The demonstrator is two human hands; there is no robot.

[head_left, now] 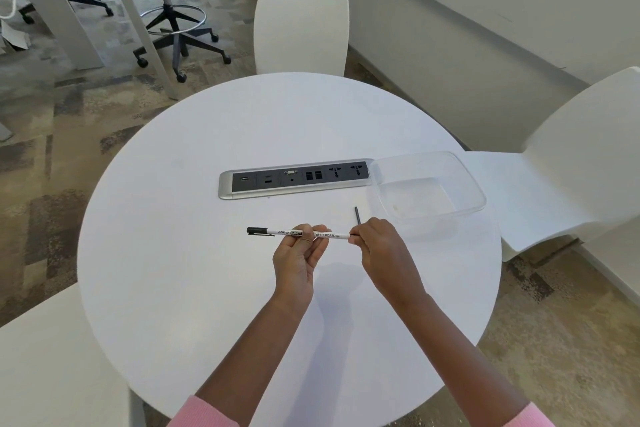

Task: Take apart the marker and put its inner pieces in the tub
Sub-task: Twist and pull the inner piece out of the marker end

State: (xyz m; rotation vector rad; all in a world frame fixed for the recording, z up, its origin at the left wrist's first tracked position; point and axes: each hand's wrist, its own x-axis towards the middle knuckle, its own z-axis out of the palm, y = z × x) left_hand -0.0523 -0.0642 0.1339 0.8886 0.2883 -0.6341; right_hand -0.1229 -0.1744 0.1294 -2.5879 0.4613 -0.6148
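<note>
The table (pixel 207 253) is round and white. A socket panel (pixel 298 178) lies across its middle, just beyond the hands. The clear tub (pixel 415 196) sits at the panel's right end, its left rim touching or overlapping it and its right side close to the table edge. It is open-topped, just far-right of the right hand (pixel 381 246).

The marker (pixel 325 235) is held level above the table, near of the panel, with its black cap pointing left. The left hand (pixel 298 253) pinches the barrel at its middle between thumb and fingers. The right hand curls tightly round the marker's right end. A thin dark rod (pixel 356 214) sticks up out of that hand towards the tub; I cannot tell whether it joins the marker.

White chairs stand far (pixel 301 31), right (pixel 571 166) and near left (pixel 52 357). A wide stretch of table lies left and near of the hands.
</note>
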